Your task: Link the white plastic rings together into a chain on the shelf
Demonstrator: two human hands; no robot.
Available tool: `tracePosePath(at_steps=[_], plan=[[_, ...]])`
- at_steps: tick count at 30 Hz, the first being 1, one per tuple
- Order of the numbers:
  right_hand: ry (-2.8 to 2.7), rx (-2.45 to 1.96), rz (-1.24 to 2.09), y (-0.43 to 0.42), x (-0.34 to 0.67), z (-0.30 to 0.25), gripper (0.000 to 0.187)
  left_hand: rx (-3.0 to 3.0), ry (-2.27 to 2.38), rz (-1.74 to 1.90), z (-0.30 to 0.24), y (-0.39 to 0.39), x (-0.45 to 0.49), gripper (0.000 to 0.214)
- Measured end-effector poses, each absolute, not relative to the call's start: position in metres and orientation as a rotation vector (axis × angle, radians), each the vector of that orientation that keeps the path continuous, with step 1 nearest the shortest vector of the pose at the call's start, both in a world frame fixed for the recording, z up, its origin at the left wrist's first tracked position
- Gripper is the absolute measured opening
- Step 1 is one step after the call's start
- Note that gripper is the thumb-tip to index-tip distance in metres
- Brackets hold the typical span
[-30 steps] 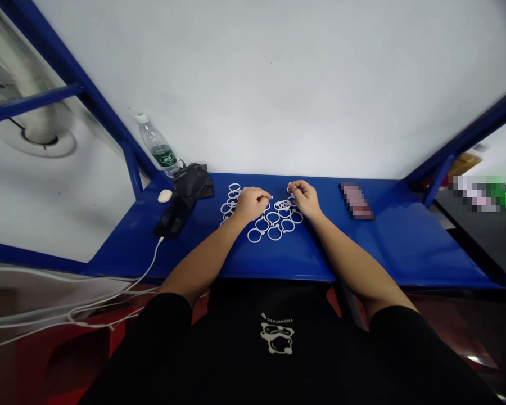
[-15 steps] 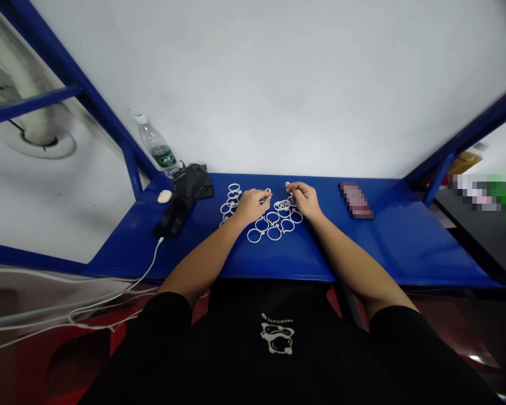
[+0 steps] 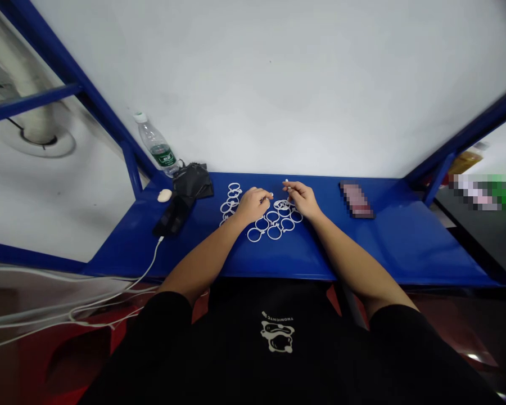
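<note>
Both hands are over the middle of the blue desk. My left hand (image 3: 253,205) is closed, thumb and fingers pinched on a white plastic ring, most of it hidden; a white bit shows at the fingertips. My right hand (image 3: 301,198) faces it a short gap away, pinching another white ring whose small tip pokes up above the fingers. Below and between the hands lie several loose white rings (image 3: 275,225), each with a small tab or eyelet. Left of my left hand, more white rings (image 3: 227,207) form an overlapping column, partly covered by that hand.
A phone (image 3: 356,199) lies to the right. On the left are a water bottle (image 3: 162,153), a black pouch (image 3: 193,180), a dark device (image 3: 175,215) with a white cable (image 3: 154,259), and a small white case (image 3: 165,196). Blue frame bars (image 3: 130,169) and a white wall (image 3: 278,112) bound the desk.
The white pieces at my fingertips have turned slightly and show less. My hands have barely shifted; the rings on the desk lie as before.
</note>
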State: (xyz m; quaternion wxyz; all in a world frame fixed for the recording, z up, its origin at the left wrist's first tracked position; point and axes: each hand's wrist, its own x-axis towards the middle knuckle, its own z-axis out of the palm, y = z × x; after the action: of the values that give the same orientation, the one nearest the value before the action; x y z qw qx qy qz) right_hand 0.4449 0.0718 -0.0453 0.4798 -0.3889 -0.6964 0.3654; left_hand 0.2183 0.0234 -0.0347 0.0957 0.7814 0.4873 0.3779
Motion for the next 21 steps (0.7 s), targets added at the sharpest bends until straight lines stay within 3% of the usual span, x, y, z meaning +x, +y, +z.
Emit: tracePosePath(at_steps=[9,14,21], plan=[[-1.692,-0.963,0.864,0.072,0.445,-0.045,0.034,2.351,1.502,1.06,-0.032,0.025,0.214,0.019],[-1.678,-0.992,0.841,0.069,0.446,-0.04,0.031,2.269,1.807,1.063,-0.024,0.04,0.182,0.018],[-1.671,-0.977,0.774,0.067,0.446,-0.032,0.029,1.985,2.128,0.738,-0.034,0.058,0.143,0.041]])
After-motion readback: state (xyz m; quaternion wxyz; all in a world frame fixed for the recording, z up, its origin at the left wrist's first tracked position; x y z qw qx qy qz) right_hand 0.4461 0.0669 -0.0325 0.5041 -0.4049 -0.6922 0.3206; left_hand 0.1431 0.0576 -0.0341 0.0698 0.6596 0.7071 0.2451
